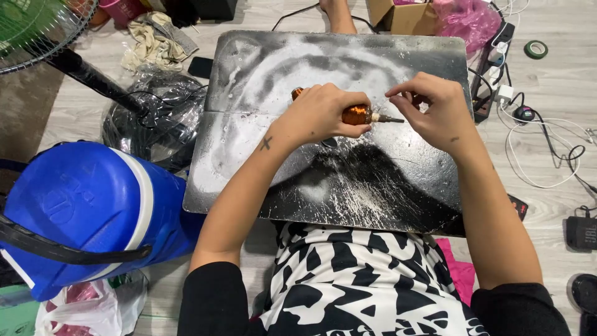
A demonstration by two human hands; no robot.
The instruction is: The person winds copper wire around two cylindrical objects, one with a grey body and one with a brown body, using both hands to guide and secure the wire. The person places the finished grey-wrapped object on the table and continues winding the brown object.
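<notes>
My left hand (320, 112) is closed around a copper-wound motor rotor (357, 114), holding it sideways just above a black board (280, 186) streaked with white. A thin metal shaft (390, 119) sticks out of the rotor to the right. My right hand (432, 112) sits at that shaft end, its thumb and forefinger pinched together close to the tip. Whether a fine wire lies between those fingers cannot be made out. Most of the rotor is hidden under my left fingers.
A large blue cooler jug (87, 211) lies at the left. A fan (37, 25) and a plastic-wrapped black base (152, 118) stand behind it. A cardboard box (404, 15), a pink bag (466, 22), a tape roll (535, 48) and tangled cables (547, 149) lie at the right.
</notes>
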